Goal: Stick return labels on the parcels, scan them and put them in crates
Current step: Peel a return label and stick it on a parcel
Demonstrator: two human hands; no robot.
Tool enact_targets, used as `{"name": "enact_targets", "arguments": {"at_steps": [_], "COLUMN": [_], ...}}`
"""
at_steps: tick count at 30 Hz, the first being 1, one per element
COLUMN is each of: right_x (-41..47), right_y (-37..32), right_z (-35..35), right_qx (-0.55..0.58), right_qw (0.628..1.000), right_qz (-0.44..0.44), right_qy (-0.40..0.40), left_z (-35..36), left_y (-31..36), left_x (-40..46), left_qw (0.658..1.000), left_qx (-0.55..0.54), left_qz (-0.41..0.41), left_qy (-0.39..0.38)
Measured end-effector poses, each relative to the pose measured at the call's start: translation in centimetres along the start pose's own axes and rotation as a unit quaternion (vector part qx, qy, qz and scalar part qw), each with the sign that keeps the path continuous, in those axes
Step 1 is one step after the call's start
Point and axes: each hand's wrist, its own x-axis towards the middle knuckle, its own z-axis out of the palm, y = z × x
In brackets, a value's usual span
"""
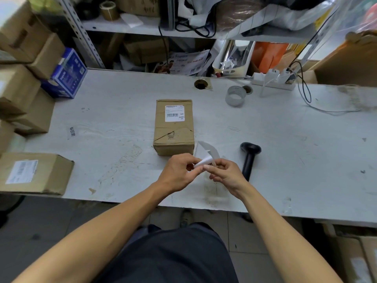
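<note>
A brown cardboard parcel (173,127) with a white shipping label on top stands in the middle of the grey table (102,123). Just in front of it, my left hand (177,172) and my right hand (224,172) both pinch a white label sheet (206,158) above the table, its paper curling between the fingertips. A black handheld scanner (250,158) lies on the table to the right of my right hand. A second labelled parcel (34,172) sits at the table's front left corner.
Stacked cardboard boxes and a blue carton (67,74) crowd the left side. A tape roll (235,96), a power strip (273,80) with trailing cables and cluttered shelving lie along the back. More boxes stand on the floor at lower right.
</note>
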Motion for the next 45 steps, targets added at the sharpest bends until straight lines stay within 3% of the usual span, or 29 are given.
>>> {"name": "enact_targets", "arguments": {"at_steps": [8, 12, 15, 18, 21, 25, 28, 31, 34, 37, 40, 43, 45], "right_x": [0.5, 0.9, 1.3, 1.4, 1.0, 0.5, 1.7, 2.5, 3.2, 4.4, 5.9, 7.7, 8.4], "right_y": [0.0, 0.4, 2.0, 4.1, 4.9, 1.9, -2.4, -5.7, -7.4, -8.5, -8.9, -8.3, -8.0], "right_z": [0.9, 1.1, 0.7, 0.8, 1.2, 2.5, 3.8, 4.4, 5.2, 6.0, 7.6, 9.2, 10.1], "right_qx": [-0.055, -0.062, -0.183, -0.311, -0.361, -0.143, 0.047, 0.059, 0.063, 0.024, -0.038, -0.143, -0.263], "right_qw": [0.997, 0.994, 0.976, 0.94, 0.917, 0.967, 0.995, 0.984, 0.976, 0.99, 0.995, 0.972, 0.937], "right_qz": [-0.053, -0.083, -0.104, -0.118, -0.138, -0.176, -0.079, 0.0, 0.004, -0.043, -0.088, -0.134, -0.156], "right_qy": [0.027, 0.023, 0.054, 0.071, 0.098, 0.113, -0.025, -0.168, -0.209, -0.132, 0.009, 0.13, 0.166], "left_z": [-0.6, -1.2, -2.8, -4.5, -5.4, -6.2, -6.7, -7.1, -8.1, -9.5, -10.4, -10.4, -10.1], "left_y": [-0.1, -0.2, -0.8, -1.2, -1.4, -1.7, -1.6, -1.4, -1.3, -1.2, -2.3, -4.5, -5.4], "left_x": [-0.1, 0.1, 0.3, 0.3, 0.3, 0.3, 0.6, 1.2, 1.7, 2.4, 2.9, 3.3, 3.7], "left_qw": [0.993, 0.955, 0.934, 0.923, 0.918, 0.915, 0.926, 0.934, 0.936, 0.925, 0.903, 0.894, 0.904], "left_qx": [-0.058, -0.193, -0.213, -0.25, -0.26, -0.265, -0.245, -0.239, -0.235, -0.261, -0.277, -0.245, -0.195], "left_qz": [-0.103, -0.209, -0.244, -0.251, -0.268, -0.293, -0.283, -0.265, -0.261, -0.277, -0.311, -0.333, -0.344], "left_qy": [-0.015, 0.077, 0.149, 0.15, 0.132, 0.088, 0.043, 0.009, -0.017, 0.008, 0.1, 0.171, 0.163]}}
